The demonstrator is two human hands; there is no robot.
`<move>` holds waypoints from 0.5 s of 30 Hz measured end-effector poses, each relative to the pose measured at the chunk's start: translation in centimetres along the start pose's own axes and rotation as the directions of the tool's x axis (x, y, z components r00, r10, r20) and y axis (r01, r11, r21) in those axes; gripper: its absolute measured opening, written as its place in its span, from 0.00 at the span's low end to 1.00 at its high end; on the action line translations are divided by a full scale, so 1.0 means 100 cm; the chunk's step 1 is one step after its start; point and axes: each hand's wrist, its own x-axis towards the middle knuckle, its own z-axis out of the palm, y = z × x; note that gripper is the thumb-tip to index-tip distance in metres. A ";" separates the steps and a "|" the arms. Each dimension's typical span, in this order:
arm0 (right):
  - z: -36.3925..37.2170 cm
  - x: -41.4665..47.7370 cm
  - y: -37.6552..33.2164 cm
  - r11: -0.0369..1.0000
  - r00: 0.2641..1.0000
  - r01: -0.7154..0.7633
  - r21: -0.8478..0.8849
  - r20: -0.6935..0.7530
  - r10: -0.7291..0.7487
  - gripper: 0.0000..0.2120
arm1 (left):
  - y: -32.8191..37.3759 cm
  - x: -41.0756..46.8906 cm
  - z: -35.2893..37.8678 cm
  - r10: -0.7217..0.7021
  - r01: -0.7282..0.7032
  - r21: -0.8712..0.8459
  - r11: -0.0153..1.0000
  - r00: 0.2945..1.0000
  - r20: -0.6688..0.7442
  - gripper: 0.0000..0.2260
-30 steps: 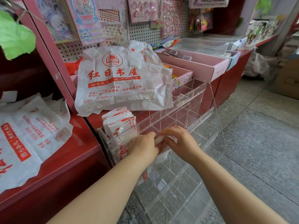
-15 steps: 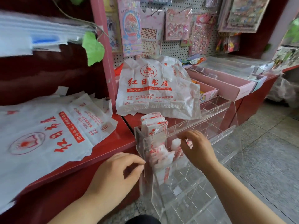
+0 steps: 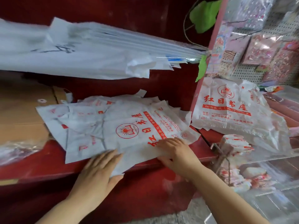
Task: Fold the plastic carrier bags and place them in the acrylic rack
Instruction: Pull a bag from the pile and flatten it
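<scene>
A loose pile of white carrier bags with red print [image 3: 129, 126] lies flat on the red shelf [image 3: 40, 167]. My left hand [image 3: 100, 168] lies on the near corner of the top bag, fingers on top and thumb under the overhanging edge. My right hand [image 3: 176, 152] holds the same bag's front edge further right, thumb tucked at the rim. The clear acrylic rack [image 3: 275, 159] stands at the right. Several folded bags [image 3: 234, 144] stick up from its top-left compartment, and more sit lower down [image 3: 252, 175].
A second heap of printed bags [image 3: 234, 110] leans behind the rack. Flat cardboard [image 3: 19, 113] lies at the left of the shelf. A stack of white sheets [image 3: 80, 50] juts out overhead. A pegboard with pink sticker packs [image 3: 258, 46] fills the upper right.
Both hands have left the acrylic rack and moved left onto the flat pile of bags. My view has swung left with them. A folded bag stays in the rack.
</scene>
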 end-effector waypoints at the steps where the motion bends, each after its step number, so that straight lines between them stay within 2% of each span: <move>1: 0.003 0.003 0.000 1.000 1.000 -0.014 0.022 0.022 0.014 0.20 | -0.003 0.000 -0.002 0.016 -0.016 -0.014 1.000 1.000 -0.019 0.25; 4: 0.010 -0.002 -0.002 0.999 0.997 -0.017 -0.034 -0.070 0.015 0.24 | -0.014 0.002 -0.004 0.069 -0.077 -0.060 0.995 0.989 -0.133 0.19; 9: 0.011 -0.004 0.001 1.000 0.986 -0.001 -0.017 -0.167 -0.002 0.26 | -0.033 -0.004 -0.014 0.036 -0.086 -0.226 0.970 0.976 -0.217 0.13; 13: 0.012 -0.002 -0.003 0.994 0.976 0.105 -0.041 -0.188 -0.111 0.23 | -0.057 -0.011 -0.034 0.021 -0.105 -0.286 0.952 0.959 -0.282 0.13; 15: 0.014 -0.001 -0.004 0.988 0.971 0.153 -0.015 -0.183 -0.153 0.19 | -0.071 -0.016 -0.044 -0.024 -0.058 -0.284 0.957 0.960 -0.277 0.14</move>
